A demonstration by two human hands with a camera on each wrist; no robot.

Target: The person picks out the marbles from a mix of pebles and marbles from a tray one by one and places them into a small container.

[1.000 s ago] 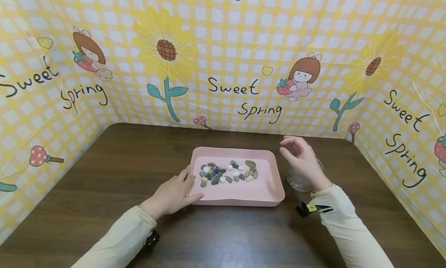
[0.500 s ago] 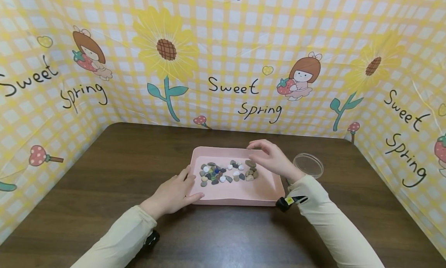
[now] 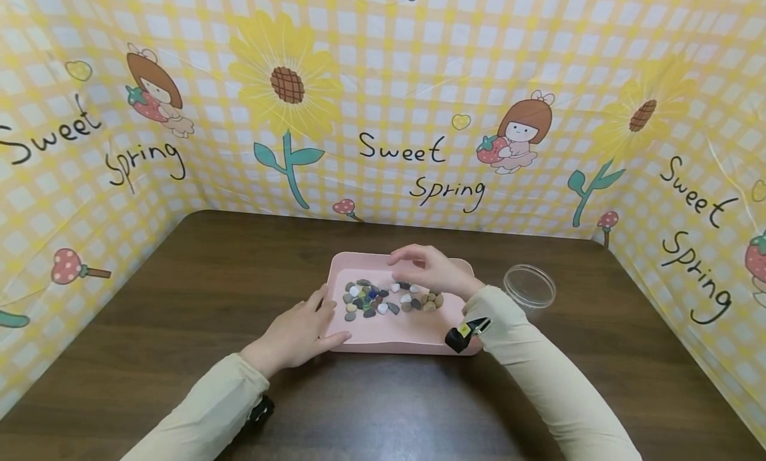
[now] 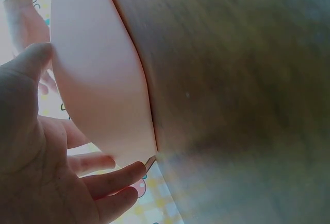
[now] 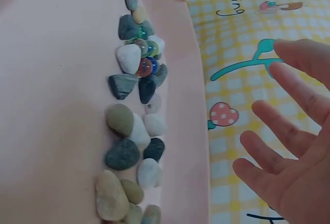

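A pink tray point(image 3: 383, 338) holds river pebbles and glass marbles. My left hand point(image 3: 296, 331) rests at its front left corner, thumb on the rim and the other fingers loosely spread along the outside wall. My right hand point(image 3: 439, 271) hovers over the tray's back part, fingers apart and gently bent, with nothing between them. Below it lie white and grey pebbles point(image 3: 405, 300); brown pebbles point(image 3: 429, 304) are partly covered by the hand. Glass marbles point(image 5: 146, 65) in green, blue and amber sit among grey stones toward the tray's left side.
A clear round jar point(image 3: 529, 286) stands right of the tray, its lower part hidden by the right sleeve. Dark wooden table point(image 3: 239, 268) surrounds the tray. A yellow checked cloth point(image 3: 383, 102) walls the back and sides.
My right hand has moved left from beside the jar to over the tray's pebbles, uncovering the jar's rim. My left hand has stayed at the tray's corner.
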